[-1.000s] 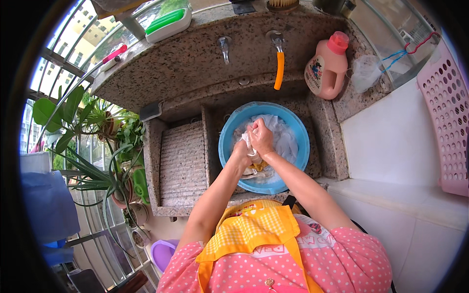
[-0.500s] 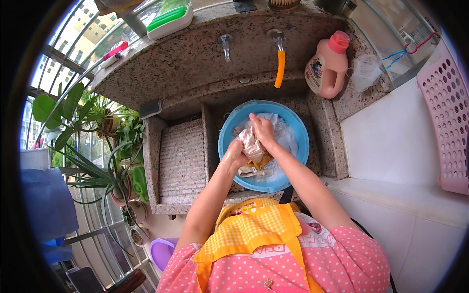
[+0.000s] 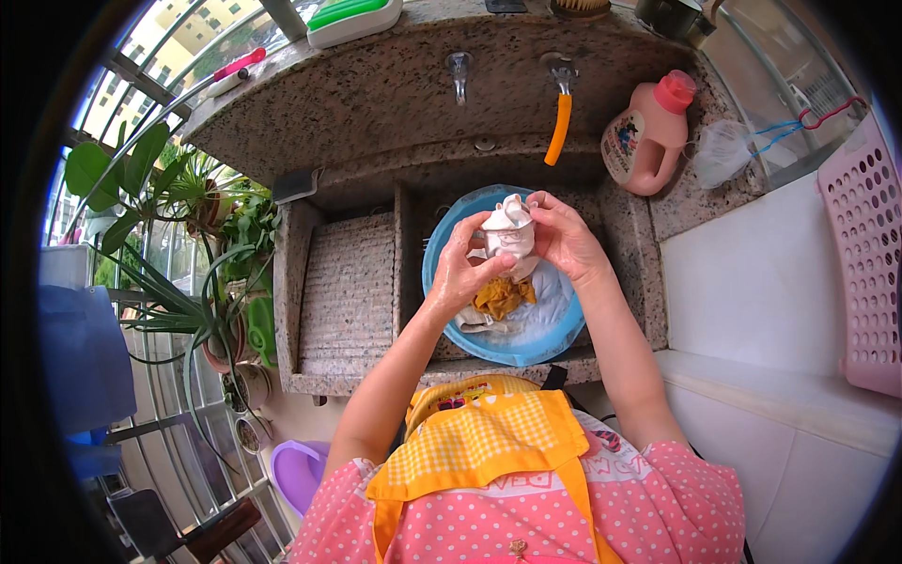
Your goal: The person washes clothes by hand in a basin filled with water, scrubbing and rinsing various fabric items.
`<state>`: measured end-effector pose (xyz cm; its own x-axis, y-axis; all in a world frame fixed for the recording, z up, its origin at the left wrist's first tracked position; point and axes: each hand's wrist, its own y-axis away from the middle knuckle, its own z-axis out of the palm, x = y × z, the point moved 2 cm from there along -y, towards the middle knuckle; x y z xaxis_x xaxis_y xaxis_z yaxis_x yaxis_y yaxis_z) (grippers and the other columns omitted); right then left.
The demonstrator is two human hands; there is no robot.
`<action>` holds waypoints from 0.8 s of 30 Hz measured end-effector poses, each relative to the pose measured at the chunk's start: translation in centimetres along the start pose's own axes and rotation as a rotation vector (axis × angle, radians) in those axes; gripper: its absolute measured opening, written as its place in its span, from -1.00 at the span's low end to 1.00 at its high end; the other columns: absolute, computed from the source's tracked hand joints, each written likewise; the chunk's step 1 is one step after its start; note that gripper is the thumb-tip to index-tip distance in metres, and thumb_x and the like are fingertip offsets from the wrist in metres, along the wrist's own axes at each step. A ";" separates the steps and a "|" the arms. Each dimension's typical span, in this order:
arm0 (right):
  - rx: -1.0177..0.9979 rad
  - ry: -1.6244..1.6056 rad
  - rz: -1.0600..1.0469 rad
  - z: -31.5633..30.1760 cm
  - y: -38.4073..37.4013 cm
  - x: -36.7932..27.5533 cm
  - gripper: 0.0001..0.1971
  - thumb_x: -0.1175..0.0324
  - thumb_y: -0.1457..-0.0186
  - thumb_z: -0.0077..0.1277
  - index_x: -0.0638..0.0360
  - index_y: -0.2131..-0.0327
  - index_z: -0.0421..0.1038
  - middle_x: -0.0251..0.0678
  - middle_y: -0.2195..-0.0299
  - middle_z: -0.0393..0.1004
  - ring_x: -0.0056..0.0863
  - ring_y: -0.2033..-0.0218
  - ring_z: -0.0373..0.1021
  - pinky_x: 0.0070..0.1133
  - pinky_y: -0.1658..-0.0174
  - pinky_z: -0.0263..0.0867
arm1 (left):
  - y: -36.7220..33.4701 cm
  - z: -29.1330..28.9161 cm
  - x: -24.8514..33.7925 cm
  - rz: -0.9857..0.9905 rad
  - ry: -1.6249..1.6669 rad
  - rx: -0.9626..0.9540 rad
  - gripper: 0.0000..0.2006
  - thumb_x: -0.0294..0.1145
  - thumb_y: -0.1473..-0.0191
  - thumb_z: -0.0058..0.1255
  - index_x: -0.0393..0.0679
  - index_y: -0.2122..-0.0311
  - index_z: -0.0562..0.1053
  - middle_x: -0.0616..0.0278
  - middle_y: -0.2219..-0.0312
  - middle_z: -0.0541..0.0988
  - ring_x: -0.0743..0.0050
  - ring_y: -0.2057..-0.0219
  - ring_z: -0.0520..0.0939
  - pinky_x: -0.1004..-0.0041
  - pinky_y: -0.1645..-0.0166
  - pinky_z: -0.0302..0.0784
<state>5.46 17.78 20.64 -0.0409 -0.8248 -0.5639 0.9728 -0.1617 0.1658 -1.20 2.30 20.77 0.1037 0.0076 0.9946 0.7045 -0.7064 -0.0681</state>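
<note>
A wet, crumpled white cloth (image 3: 509, 233) is raised over the blue basin (image 3: 521, 353). My left hand (image 3: 466, 266) grips it from the left, thumb across its front. On the other side, the fingers of my right hand (image 3: 567, 240) are closed on its upper right edge. Below, a mustard-yellow cloth (image 3: 505, 297) lies bunched up in the basin. Whitish wet fabric (image 3: 556, 303) spreads around it amid what looks like suds. The held cloth is folded, so I cannot tell which garment it is.
The basin stands in a granite sink beside a ribbed washboard slab (image 3: 349, 291). Above are a metal tap (image 3: 459, 77) and another with an orange hose (image 3: 560, 130). A pink detergent bottle (image 3: 648, 134) stands right; potted plants (image 3: 202, 320) line the left railing.
Both hands have lifted the white cloth up and away from my body. My right hand has moved to its right side, and more of the mustard-yellow cloth now shows.
</note>
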 end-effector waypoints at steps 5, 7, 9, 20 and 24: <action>0.068 0.152 -0.063 0.8 0.3 -0.8 -0.79 0.51 0.04 -0.01 0.25 0.26 0.29 -0.27 0.30 0.38 -0.51 0.27 0.38 -0.53 0.14 0.36 | -0.1 -0.9 0.1 0.017 0.169 0.107 -0.81 -0.48 0.09 0.08 -0.27 0.32 0.40 0.36 0.50 0.48 0.74 0.47 0.45 0.67 0.36 0.39; 0.034 0.242 -0.081 1.6 0.8 -1.3 -0.76 0.52 0.05 -0.01 0.27 0.24 0.29 -0.26 0.28 0.37 -0.52 0.25 0.37 -0.52 0.13 0.35 | -0.1 -1.8 0.4 0.013 0.230 0.110 -0.83 -0.46 0.08 0.08 -0.25 0.35 0.40 0.39 0.52 0.47 0.77 0.49 0.43 0.70 0.39 0.35; -0.001 0.325 -0.104 2.1 1.1 -1.4 -0.68 0.53 0.09 0.00 0.29 0.18 0.28 -0.31 0.29 0.35 -0.57 0.25 0.34 -0.56 0.13 0.34 | -0.1 -2.2 1.0 0.023 0.325 0.094 -0.84 -0.41 0.08 0.10 -0.19 0.41 0.37 0.39 0.52 0.45 0.78 0.49 0.40 0.69 0.39 0.32; -0.100 1.172 -0.217 1.7 1.9 -2.6 -0.70 0.45 0.15 0.15 0.20 0.24 0.44 -0.47 0.44 0.31 -0.75 0.44 0.23 -0.79 0.35 0.17 | -0.8 -3.7 3.7 0.106 0.419 0.045 -0.86 -0.37 -0.03 -0.03 -0.18 0.48 0.38 0.41 0.55 0.45 0.75 0.46 0.38 0.64 0.29 0.27; -0.047 1.460 -0.185 2.2 2.3 -2.2 -0.60 0.41 0.17 0.16 0.08 0.15 0.41 -0.40 0.41 0.31 -0.66 0.45 0.24 -0.69 0.32 0.22 | -1.0 -4.3 4.4 0.119 0.452 0.039 -0.86 -0.37 -0.05 -0.06 -0.21 0.42 0.44 0.42 0.52 0.48 0.74 0.42 0.40 0.63 0.27 0.27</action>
<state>7.26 18.02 24.05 0.0708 0.4761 -0.8765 0.9869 -0.1609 -0.0077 -4.51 0.00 25.58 -0.1247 -0.3868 0.9137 0.7332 -0.6563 -0.1778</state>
